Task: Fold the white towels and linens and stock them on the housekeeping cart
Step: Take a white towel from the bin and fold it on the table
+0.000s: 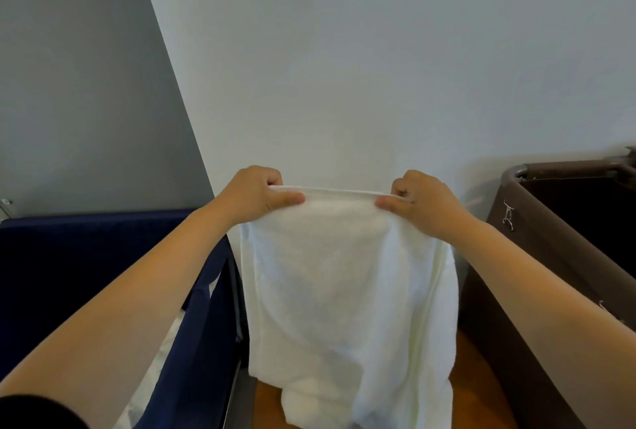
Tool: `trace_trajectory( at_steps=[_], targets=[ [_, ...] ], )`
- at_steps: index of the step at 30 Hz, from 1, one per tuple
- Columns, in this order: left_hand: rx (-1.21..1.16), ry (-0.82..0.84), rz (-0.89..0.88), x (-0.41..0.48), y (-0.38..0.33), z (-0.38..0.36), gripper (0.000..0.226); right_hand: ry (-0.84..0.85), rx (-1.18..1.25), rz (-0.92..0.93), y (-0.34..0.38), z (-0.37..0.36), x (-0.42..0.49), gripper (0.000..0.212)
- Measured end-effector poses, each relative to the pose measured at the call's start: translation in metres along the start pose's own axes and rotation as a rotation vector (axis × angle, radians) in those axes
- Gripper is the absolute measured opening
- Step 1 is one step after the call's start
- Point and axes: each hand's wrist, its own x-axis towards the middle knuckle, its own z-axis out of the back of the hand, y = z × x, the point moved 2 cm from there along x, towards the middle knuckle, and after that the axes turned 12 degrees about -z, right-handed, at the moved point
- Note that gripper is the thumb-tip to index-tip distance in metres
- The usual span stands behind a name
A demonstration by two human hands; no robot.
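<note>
Holding a white towel (347,291) up by its top edge, a person stands facing a pale wall, and the towel fills the lower centre of the frame. The left hand (256,195) pinches one end of that top edge and the right hand (421,201) pinches the other, each closed on the cloth with the thumb in front and the curled fingers behind. Both hands sit at about the same height just above the middle of the frame, with the edge drawn nearly straight between them. Both bare forearms reach up from the lower corners, extended and angled inward toward the towel (a dark sleeve shows at the lower left corner). The towel hangs down in soft vertical folds, and its lower end bunches at the bottom centre against an orange-brown surface (478,377), whether floor or shelf cannot be told. A navy fabric bin (86,274) stands at the lower left with something white showing inside it, and a brown fabric bin (550,256) with a metal clip stands at the right. Likely risks from here: the bunched lower end may keep the towel from hanging flat, so a fold made now could come out crooked. A thumb-and-finger pinch on thick terry could also slip and drop a corner. Uneven hand heights would skew the edges. No folded stack or cart shelf is visible.
</note>
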Motion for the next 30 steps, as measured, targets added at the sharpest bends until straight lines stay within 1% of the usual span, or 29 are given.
trace_trajectory(
  at_steps=[3,6,8,10,12,13,15,16,17,19,20,21,22,23,24,25,28,29,30],
  targets=[
    [-0.296,-0.067,0.046,-0.003,-0.007,0.005,0.043,0.044,-0.039,-0.071,-0.003,-0.008,0.0,0.041],
    [-0.557,-0.04,0.064,-0.006,-0.017,0.007,0.044,0.087,0.016,-0.124,-0.003,-0.017,0.0,0.037],
    [-0.721,0.016,0.073,-0.006,-0.021,0.008,0.036,0.095,0.184,-0.165,-0.002,-0.023,-0.001,0.034],
    [-0.835,0.059,0.085,-0.006,-0.023,0.011,0.029,0.068,0.493,-0.288,0.0,-0.032,-0.003,0.026],
    [-0.884,0.087,0.099,-0.007,-0.023,0.012,0.025,0.06,0.776,-0.437,0.006,-0.045,-0.006,0.009],
    [-0.904,0.089,0.11,-0.009,-0.023,0.013,0.023,0.076,0.845,-0.487,0.009,-0.05,-0.008,0.002],
    [-0.93,0.093,0.133,-0.012,-0.022,0.016,0.023,0.119,0.902,-0.508,0.014,-0.056,-0.009,0.011],
    [-0.886,0.113,0.141,-0.013,-0.021,0.019,0.022,0.128,0.906,-0.495,0.016,-0.055,-0.01,0.015],
    [-0.744,0.135,0.153,-0.012,-0.018,0.021,0.021,0.12,0.895,-0.472,0.018,-0.054,-0.012,0.016],
    [-0.208,0.118,0.194,-0.007,-0.007,0.022,0.015,0.078,0.787,-0.346,0.024,-0.049,-0.016,0.017],
    [0.086,0.081,0.211,-0.004,-0.002,0.018,0.015,0.064,0.673,-0.241,0.032,-0.047,-0.02,0.016],
    [0.325,0.048,0.213,-0.004,-0.003,0.011,0.019,0.058,0.557,-0.129,0.042,-0.046,-0.023,0.016],
    [0.484,0.028,0.193,-0.005,-0.006,0.002,0.024,0.053,0.477,-0.043,0.051,-0.047,-0.026,0.017],
    [0.568,0.019,0.148,-0.006,-0.014,-0.008,0.027,0.053,0.431,0.007,0.059,-0.047,-0.027,0.018],
    [0.574,0.022,0.091,-0.007,-0.021,-0.017,0.028,0.058,0.406,0.023,0.065,-0.047,-0.027,0.019],
    [0.516,0.04,0.03,-0.008,-0.028,-0.024,0.031,0.06,0.379,0.026,0.069,-0.048,-0.027,0.02],
    [0.161,0.106,-0.155,-0.015,-0.047,-0.036,0.058,0.09,0.329,-0.012,0.073,-0.047,-0.025,0.022],
    [0.027,0.143,-0.183,-0.017,-0.052,-0.038,0.063,0.103,0.34,-0.027,0.073,-0.045,-0.027,0.022],
    [-0.096,0.178,-0.19,-0.019,-0.055,-0.041,0.061,0.112,0.362,-0.033,0.074,-0.044,-0.028,0.022]
  ],
)
